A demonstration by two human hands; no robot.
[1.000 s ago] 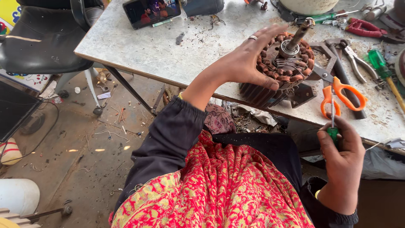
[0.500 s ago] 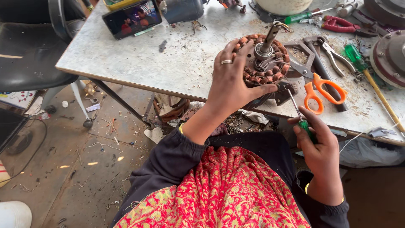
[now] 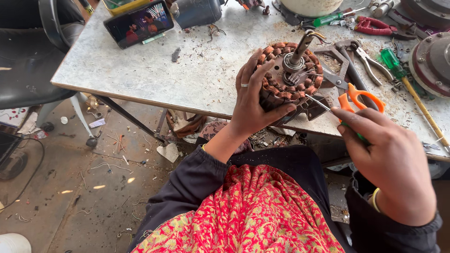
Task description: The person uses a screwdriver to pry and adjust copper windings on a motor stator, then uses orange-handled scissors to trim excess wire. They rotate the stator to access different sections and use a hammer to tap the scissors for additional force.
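Gripping a round motor stator (image 3: 290, 75) from its near side, the left hand (image 3: 253, 100) curls its fingers over the rim and presses its thumb against the dark lower edge, a ring showing on one finger. The stator sits tilted at the front edge of the worn grey table (image 3: 187, 70), its face turned up toward the camera. It is a thick disc ringed with bundles of copper-brown winding wire, packed side by side around a grey metal hub, and a steel shaft (image 3: 301, 47) sticks up at a slant from the centre. The outer band below the coils looks dark and ribbed.

The right hand (image 3: 391, 164) is closed around a green-handled screwdriver (image 3: 328, 107), of which little handle shows; its thin metal blade reaches to the stator's lower right edge, just beside the windings. Whether the tip touches the coils cannot be told.

Orange-handled scissors (image 3: 361, 96) lie on the table just beyond the right hand, with pliers (image 3: 370, 61) and another green screwdriver (image 3: 398, 70) farther back. A phone (image 3: 138, 22) leans propped at the table's far left.
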